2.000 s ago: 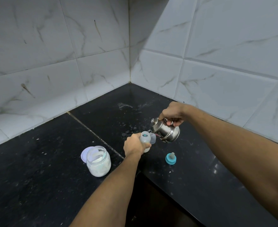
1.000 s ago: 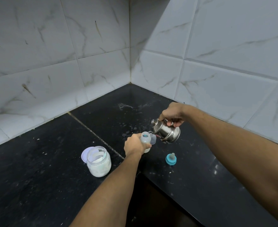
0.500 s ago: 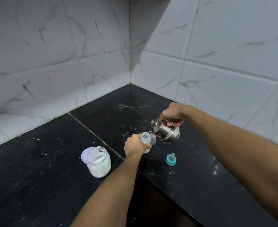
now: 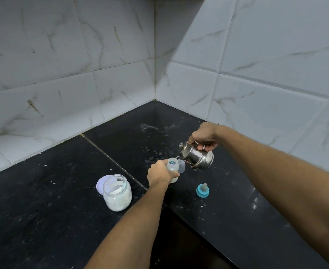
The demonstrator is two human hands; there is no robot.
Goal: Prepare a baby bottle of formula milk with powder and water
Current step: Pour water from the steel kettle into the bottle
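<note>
My left hand [image 4: 159, 174] grips a small clear baby bottle [image 4: 173, 166] that stands upright on the black counter, its mouth uncovered. My right hand [image 4: 205, 135] holds a small steel kettle [image 4: 197, 157] by its top handle, tilted left so its spout sits just over the bottle's mouth. A clear cap [image 4: 181, 166] stands right behind the bottle. The blue teat ring [image 4: 202, 190] lies on the counter to the right of the bottle. An uncovered glass jar of white powder [image 4: 117, 193] stands to the left, with its pale lilac lid [image 4: 101, 184] lying behind it.
The black stone counter [image 4: 43, 210] runs into a corner of white marble-look tiles [image 4: 121, 55]. Its inner front edge drops to a dark gap [image 4: 179, 239] between my arms. Water spots and white specks mark the surface near the corner.
Almost nothing differs. The kettle stays tilted over the bottle and both hands keep their hold.
</note>
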